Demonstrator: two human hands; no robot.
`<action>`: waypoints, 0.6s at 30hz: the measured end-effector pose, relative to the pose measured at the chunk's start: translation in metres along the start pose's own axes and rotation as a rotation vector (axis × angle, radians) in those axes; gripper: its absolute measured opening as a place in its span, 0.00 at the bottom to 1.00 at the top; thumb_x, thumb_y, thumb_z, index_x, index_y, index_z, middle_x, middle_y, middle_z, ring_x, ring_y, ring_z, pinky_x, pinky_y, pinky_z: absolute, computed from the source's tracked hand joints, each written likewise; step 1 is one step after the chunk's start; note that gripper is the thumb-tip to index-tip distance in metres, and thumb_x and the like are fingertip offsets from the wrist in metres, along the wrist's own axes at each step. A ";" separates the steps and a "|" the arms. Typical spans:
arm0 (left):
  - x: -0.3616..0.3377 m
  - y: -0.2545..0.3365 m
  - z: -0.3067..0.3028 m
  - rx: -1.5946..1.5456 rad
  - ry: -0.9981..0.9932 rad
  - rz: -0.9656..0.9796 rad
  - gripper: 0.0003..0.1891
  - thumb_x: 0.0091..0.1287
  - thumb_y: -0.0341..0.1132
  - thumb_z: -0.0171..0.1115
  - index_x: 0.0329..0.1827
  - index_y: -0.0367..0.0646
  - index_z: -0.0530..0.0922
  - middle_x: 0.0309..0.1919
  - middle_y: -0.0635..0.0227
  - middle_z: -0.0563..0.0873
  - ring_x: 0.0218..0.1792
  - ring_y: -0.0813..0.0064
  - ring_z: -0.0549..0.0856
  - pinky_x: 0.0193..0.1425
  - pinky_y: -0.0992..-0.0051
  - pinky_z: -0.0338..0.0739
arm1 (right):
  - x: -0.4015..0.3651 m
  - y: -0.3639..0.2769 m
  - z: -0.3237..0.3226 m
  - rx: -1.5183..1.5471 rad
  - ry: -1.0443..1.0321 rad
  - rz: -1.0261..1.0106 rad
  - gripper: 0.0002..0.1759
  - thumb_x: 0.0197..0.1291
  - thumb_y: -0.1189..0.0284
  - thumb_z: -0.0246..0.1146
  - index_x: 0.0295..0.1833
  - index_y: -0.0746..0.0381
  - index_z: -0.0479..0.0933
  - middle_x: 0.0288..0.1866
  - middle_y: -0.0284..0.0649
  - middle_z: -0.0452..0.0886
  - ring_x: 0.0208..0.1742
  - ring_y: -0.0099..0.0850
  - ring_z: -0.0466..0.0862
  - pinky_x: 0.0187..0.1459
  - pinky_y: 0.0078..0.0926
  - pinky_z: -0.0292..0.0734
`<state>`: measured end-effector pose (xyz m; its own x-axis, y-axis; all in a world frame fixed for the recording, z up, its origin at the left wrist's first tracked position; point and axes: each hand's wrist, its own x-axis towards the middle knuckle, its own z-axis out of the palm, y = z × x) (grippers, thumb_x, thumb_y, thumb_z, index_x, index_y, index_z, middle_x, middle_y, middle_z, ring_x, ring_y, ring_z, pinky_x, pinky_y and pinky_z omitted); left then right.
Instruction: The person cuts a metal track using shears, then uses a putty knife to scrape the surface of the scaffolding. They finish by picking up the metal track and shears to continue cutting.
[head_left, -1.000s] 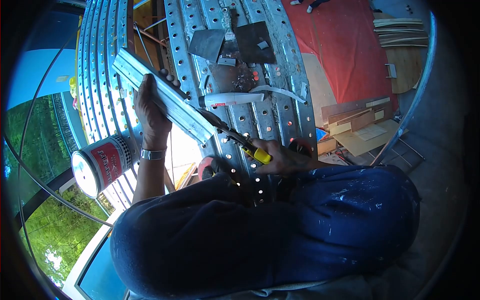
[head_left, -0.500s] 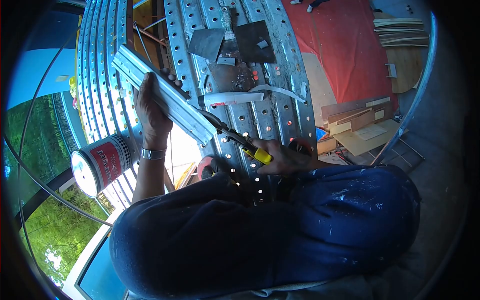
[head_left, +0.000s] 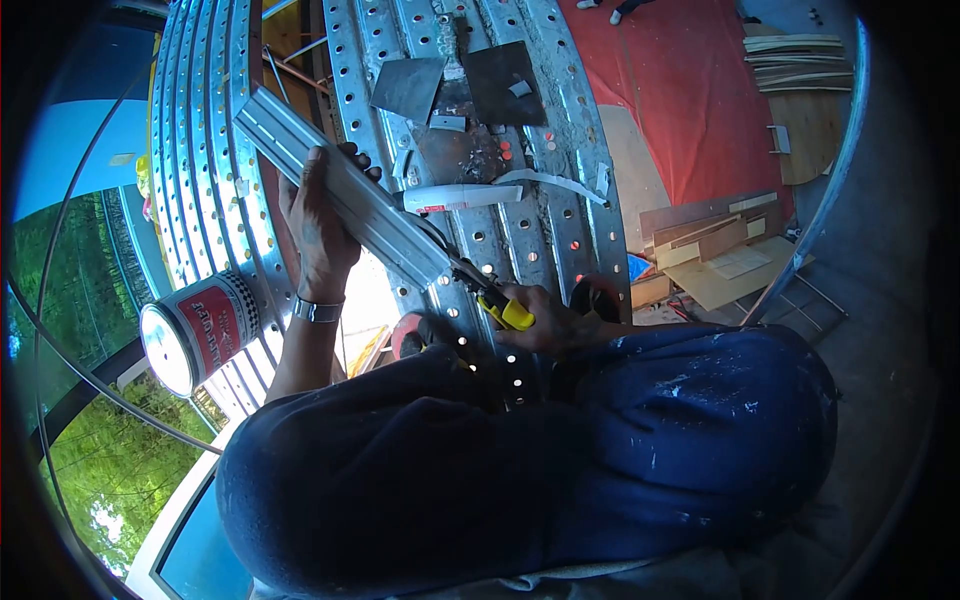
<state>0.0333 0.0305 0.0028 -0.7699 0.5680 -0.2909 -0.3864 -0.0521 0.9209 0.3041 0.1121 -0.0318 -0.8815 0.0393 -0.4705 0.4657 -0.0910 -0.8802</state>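
Note:
My left hand is wrapped round a grey metal channel, thumb on top and fingertips along its far edge. The channel slants from upper left to lower right. At its lower right end is a pair of snips with yellow handles, and my right hand is closed on them. The blades lie at the channel's end; whether they bite into it I cannot tell. Beyond the hands, a white tube and two dark square plates lie on the perforated metal planks.
A large can lies on its side at the left. Cables hang across the left side. On the floor at the right are wood pieces, a red sheet and a stack of strips. A person's feet show at the top.
My left hand and the channel have shifted slightly right, and the channel has rolled to show more of its broad face. My right hand and the snips have moved a little left.

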 end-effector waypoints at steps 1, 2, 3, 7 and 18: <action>0.000 0.000 0.001 0.028 0.007 0.014 0.19 0.76 0.43 0.46 0.47 0.32 0.75 0.33 0.57 0.82 0.34 0.67 0.85 0.37 0.69 0.82 | 0.001 0.001 0.001 0.011 -0.004 0.000 0.13 0.54 0.70 0.67 0.41 0.63 0.72 0.31 0.38 0.74 0.35 0.26 0.77 0.40 0.30 0.72; 0.001 -0.001 0.002 0.025 0.021 0.025 0.19 0.76 0.43 0.46 0.47 0.32 0.75 0.33 0.58 0.82 0.34 0.67 0.85 0.37 0.69 0.82 | 0.003 0.002 0.003 0.003 0.045 -0.016 0.13 0.54 0.69 0.67 0.40 0.63 0.72 0.31 0.38 0.74 0.35 0.26 0.76 0.40 0.30 0.71; 0.000 -0.003 0.003 0.023 0.036 0.035 0.19 0.76 0.42 0.46 0.47 0.32 0.75 0.33 0.58 0.82 0.34 0.67 0.85 0.37 0.70 0.82 | 0.004 0.004 0.005 -0.005 0.093 -0.032 0.13 0.54 0.69 0.67 0.40 0.63 0.72 0.30 0.37 0.74 0.35 0.26 0.76 0.40 0.30 0.71; -0.004 0.003 0.010 -0.057 0.023 0.010 0.18 0.75 0.43 0.47 0.47 0.33 0.75 0.33 0.59 0.82 0.35 0.68 0.84 0.38 0.70 0.81 | 0.010 -0.002 -0.006 -0.030 0.058 -0.024 0.15 0.54 0.68 0.68 0.41 0.63 0.72 0.31 0.36 0.74 0.35 0.25 0.76 0.41 0.29 0.71; 0.013 0.000 -0.014 -0.154 -0.088 0.050 0.14 0.70 0.39 0.57 0.47 0.38 0.68 0.36 0.55 0.83 0.34 0.63 0.86 0.37 0.65 0.87 | 0.004 -0.003 -0.014 -0.061 -0.020 -0.014 0.22 0.50 0.68 0.70 0.46 0.64 0.69 0.36 0.38 0.76 0.42 0.27 0.78 0.46 0.29 0.73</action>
<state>0.0167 0.0265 -0.0041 -0.7451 0.6311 -0.2155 -0.4273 -0.2037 0.8809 0.3000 0.1260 -0.0320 -0.8892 0.0204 -0.4571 0.4564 -0.0300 -0.8893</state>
